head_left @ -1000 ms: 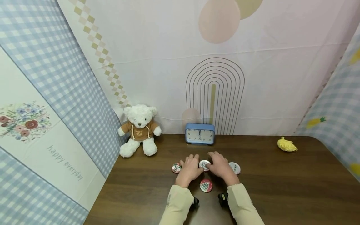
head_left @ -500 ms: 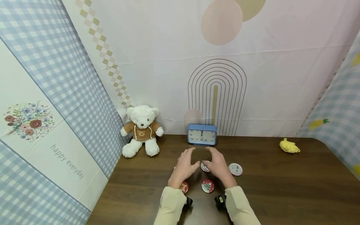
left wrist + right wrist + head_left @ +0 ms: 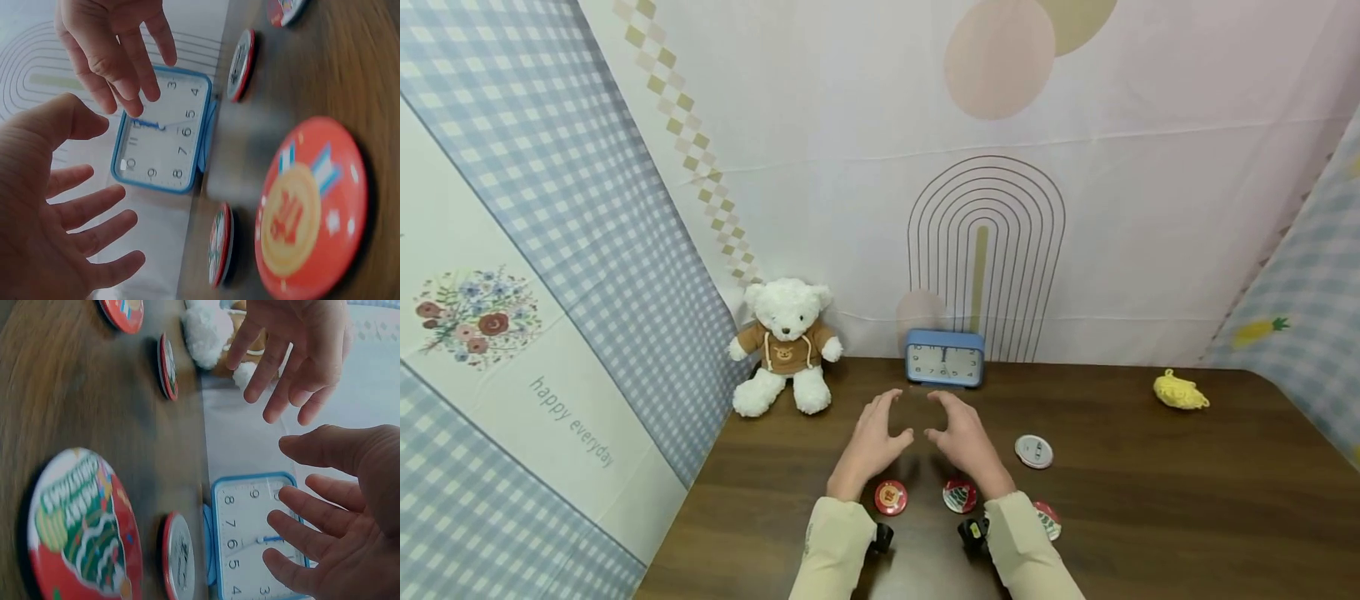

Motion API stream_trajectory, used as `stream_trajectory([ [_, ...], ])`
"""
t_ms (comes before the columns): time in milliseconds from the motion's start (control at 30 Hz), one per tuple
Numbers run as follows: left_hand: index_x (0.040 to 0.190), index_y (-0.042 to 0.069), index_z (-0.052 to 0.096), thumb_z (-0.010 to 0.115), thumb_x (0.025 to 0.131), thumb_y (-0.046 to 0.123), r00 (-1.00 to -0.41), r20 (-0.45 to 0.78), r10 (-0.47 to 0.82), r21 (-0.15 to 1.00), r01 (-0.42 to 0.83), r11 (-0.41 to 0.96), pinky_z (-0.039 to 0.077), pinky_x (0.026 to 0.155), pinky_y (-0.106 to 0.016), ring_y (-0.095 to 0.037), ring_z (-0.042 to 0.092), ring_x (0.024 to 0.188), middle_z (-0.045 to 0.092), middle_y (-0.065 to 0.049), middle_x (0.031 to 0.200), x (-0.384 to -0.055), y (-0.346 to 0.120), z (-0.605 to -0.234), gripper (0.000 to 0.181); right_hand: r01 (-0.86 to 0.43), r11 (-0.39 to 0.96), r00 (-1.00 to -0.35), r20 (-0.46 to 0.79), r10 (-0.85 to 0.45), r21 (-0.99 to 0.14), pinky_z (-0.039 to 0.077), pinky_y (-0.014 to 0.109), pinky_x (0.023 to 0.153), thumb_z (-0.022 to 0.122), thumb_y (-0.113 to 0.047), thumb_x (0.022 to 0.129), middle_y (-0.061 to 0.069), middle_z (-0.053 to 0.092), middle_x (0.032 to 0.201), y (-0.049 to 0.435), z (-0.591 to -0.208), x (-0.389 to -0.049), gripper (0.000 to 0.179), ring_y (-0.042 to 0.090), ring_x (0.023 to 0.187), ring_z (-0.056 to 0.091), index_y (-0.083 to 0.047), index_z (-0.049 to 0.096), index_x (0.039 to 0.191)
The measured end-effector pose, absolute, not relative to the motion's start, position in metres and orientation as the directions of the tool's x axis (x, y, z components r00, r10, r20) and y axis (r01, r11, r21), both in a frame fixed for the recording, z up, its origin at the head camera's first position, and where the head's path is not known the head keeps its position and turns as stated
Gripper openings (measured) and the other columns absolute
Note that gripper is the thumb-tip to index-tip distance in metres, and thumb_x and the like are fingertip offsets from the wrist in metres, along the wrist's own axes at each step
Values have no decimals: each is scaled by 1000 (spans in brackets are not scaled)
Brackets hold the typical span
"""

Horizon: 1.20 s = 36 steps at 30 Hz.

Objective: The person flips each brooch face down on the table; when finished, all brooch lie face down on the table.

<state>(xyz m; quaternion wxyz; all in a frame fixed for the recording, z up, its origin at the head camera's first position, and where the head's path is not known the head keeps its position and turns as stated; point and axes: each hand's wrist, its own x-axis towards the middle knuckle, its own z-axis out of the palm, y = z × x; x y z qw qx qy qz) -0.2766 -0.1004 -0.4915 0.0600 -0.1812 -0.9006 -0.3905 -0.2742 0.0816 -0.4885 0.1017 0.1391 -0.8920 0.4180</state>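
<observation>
My left hand (image 3: 871, 437) is raised over the table with fingers spread and nothing in them. Facing it, palm inward, is my right hand (image 3: 964, 442), also holding nothing; a gap separates them. Nearest the left wrist lies a red round pin badge (image 3: 891, 497) with a yellow centre. A tree-patterned badge (image 3: 959, 496) lies by the right wrist, and another red-and-green badge (image 3: 1047, 520) is partly covered by the right sleeve. Beyond the right hand, a badge (image 3: 1033, 451) lies pin side up. The wrist views show a patterned badge (image 3: 220, 244) and a white-faced badge (image 3: 180, 556), both hidden in the head view.
A blue alarm clock (image 3: 945, 358) stands at the back of the brown table (image 3: 1150, 500), beyond the hands. To its left sits a white teddy bear (image 3: 786, 346) in a brown hoodie. A yellow knitted item (image 3: 1180, 391) lies at the back right.
Both hands have lifted off the badges around the middle, drawn back and moved apart. The red badge by the left wrist has come into sight. The head view has shifted slightly.
</observation>
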Motion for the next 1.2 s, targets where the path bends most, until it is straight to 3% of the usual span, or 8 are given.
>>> stream_trajectory([
  [300, 142, 6, 50, 67, 83, 14, -956, 156, 250, 684, 287, 670, 42, 99, -53, -34, 48, 123, 53, -17, 139, -276, -120, -496, 61, -335, 603, -942, 259, -213, -724, 44, 54, 101, 78, 5, 81, 24, 61, 130, 66, -490, -278, 52, 42, 122, 56, 7, 59, 129],
  [600, 139, 6, 50, 73, 83, 12, -963, 59, 264, 680, 232, 696, 38, 103, -59, -41, 46, 129, 53, -19, 139, -278, -134, -504, 61, -308, 638, -949, 176, -263, -706, 41, 57, 102, 79, 2, 81, 20, 61, 130, 47, -494, -281, 52, 43, 123, 53, 3, 60, 129],
  [833, 133, 5, 55, 79, 84, 8, -950, 62, 307, 643, 273, 715, 37, 99, -61, -40, 51, 122, 59, -15, 133, -279, -139, -509, 55, -326, 675, -937, 133, -323, -661, 39, 62, 98, 80, 1, 80, 19, 64, 123, 31, -506, -282, 48, 41, 118, 54, 3, 62, 125],
  [1200, 125, 8, 61, 81, 78, -1, -948, 38, 317, 595, 276, 755, 34, 98, -65, -39, 52, 118, 65, -10, 123, -285, -145, -514, 51, -369, 711, -918, 116, -379, -599, 41, 60, 87, 80, 3, 74, 10, 67, 103, 23, -515, -285, 37, 37, 106, 57, -4, 69, 108],
])
